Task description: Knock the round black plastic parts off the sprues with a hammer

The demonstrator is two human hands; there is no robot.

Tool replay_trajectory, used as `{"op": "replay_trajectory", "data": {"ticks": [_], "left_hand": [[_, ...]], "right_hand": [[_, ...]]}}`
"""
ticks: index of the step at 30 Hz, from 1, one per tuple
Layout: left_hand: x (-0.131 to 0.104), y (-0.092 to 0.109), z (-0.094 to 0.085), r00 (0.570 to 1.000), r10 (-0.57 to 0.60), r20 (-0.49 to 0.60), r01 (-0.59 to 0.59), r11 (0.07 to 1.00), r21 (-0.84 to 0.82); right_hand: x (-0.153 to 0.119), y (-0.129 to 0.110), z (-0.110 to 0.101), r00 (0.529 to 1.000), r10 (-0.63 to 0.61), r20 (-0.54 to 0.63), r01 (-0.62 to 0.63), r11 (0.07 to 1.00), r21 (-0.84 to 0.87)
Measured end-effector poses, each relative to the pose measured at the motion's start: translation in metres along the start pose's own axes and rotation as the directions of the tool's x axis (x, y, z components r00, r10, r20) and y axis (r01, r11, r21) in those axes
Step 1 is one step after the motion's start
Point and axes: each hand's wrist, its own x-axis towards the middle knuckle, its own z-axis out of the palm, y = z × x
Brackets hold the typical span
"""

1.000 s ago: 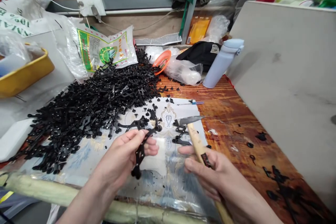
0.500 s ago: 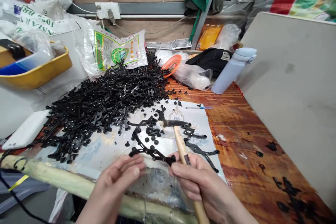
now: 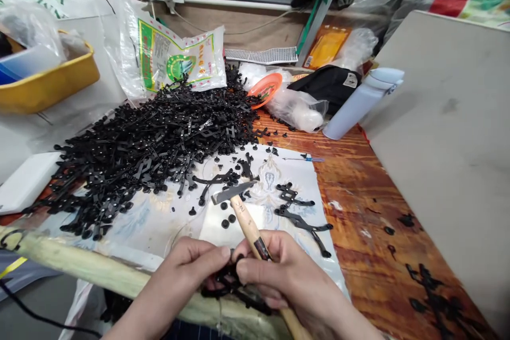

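Observation:
Near the table's front edge, my left hand [image 3: 191, 265] and my right hand [image 3: 279, 271] meet over a black jointed linkage [image 3: 227, 279]. Both are closed on it, and the fingers cover much of the piece. A hammer [image 3: 249, 226] with a wooden handle also lies in my right hand, its dark head pointing away from me. Beyond the hammer head, small black round caps [image 3: 228, 220] sit on a pale square block [image 3: 213, 228]. Further linkages [image 3: 303, 220] lie on the patterned sheet to the right.
A large heap of black linkages [image 3: 159, 138] covers the left and back of the table. A pale blue bottle [image 3: 360, 106] and an orange dish [image 3: 266, 90] stand behind. More black pieces [image 3: 430, 292] lie at the right, beside a grey panel [image 3: 446, 117].
My left hand has moved right and taken hold of the linkage, which has come down towards me. The hammer head has swung left. The whole view has shifted slightly.

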Motion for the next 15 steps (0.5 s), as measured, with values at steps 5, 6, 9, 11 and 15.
{"op": "replay_trajectory", "data": {"ticks": [5, 6, 9, 11, 15], "left_hand": [[0.002, -0.011, 0.001, 0.997, 0.038, 0.063, -0.039, 0.999, 0.006], [0.002, -0.013, 0.002, 0.998, 0.059, 0.039, -0.060, 0.997, 0.043], [0.004, -0.017, 0.002, 0.992, 0.111, -0.054, -0.102, 0.984, 0.147], [0.006, -0.019, 0.000, 0.991, 0.077, -0.110, -0.067, 0.994, 0.090], [0.013, -0.018, -0.008, 0.981, -0.042, -0.188, 0.027, 0.996, -0.081]], "right_hand": [[0.011, 0.005, -0.006, 0.999, 0.017, -0.029, -0.014, 0.995, 0.096], [0.012, 0.006, -0.007, 1.000, 0.021, -0.022, -0.019, 0.996, 0.088], [0.010, 0.008, -0.009, 0.999, -0.024, -0.048, 0.022, 0.999, -0.043], [0.003, 0.009, -0.014, 0.975, -0.166, -0.147, 0.117, 0.948, -0.295], [-0.018, 0.024, -0.030, 0.869, -0.433, -0.239, 0.092, 0.616, -0.783]]}}
